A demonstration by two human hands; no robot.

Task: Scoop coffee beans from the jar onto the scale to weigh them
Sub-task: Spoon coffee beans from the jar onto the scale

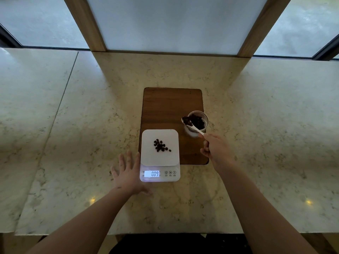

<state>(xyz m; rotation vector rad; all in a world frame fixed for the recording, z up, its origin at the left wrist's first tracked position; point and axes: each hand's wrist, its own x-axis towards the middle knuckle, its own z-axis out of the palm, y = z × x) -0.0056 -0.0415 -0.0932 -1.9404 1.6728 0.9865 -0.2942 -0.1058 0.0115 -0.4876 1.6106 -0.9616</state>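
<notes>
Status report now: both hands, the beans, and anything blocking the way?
Left hand open, flat beside scale. Right hand shut on spoon, loaded, over jar. Small pile of beans on scale. Path clear.

Both forearms run off the bottom edge, elbows unseen. The scale [160,155] covers the wooden board's [172,107] near-left corner. The right hand [216,149] wraps the spoon's [191,125] handle end, hiding it. The spoon crosses the jar's [199,121] rim; the jar's lower wall is blurred. Button labels beside the display [151,173] are too small to read.
</notes>
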